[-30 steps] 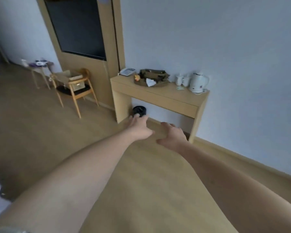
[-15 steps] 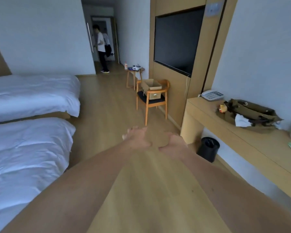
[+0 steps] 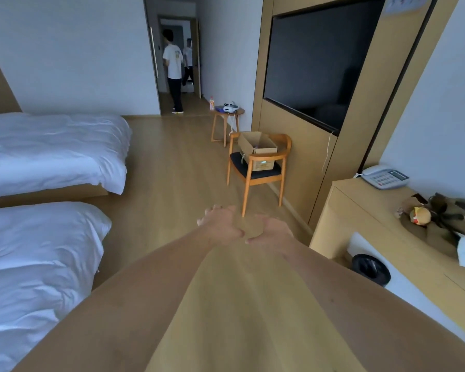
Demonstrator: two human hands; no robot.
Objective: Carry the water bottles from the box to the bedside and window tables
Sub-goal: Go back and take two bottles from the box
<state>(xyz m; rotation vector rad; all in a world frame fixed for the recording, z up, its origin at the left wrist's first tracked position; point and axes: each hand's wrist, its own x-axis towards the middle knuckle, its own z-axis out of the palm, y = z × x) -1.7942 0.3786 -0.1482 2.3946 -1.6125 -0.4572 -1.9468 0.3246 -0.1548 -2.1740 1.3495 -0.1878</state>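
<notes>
An open cardboard box (image 3: 257, 146) sits on the black seat of a wooden chair (image 3: 261, 170) against the TV wall, ahead and a little right. Its contents barely show over the rim. Both my arms stretch forward over the floor. My left hand (image 3: 220, 224) and my right hand (image 3: 269, 232) hang side by side, fingers relaxed, holding nothing, about a chair's length short of the box. A small bottle (image 3: 211, 103) stands on a round side table (image 3: 227, 122) beyond the chair.
Two white beds (image 3: 46, 146) fill the left side. A desk (image 3: 373, 224) with a phone (image 3: 384, 177), a bag and a toy stands at right, a black bin (image 3: 371, 269) under it. A person (image 3: 173, 73) stands in the far doorway. Wooden floor runs between beds and chair.
The view has swung left from the desk wall to the room's length and moved closer to the chair. My hands have drawn nearer together and stay empty.
</notes>
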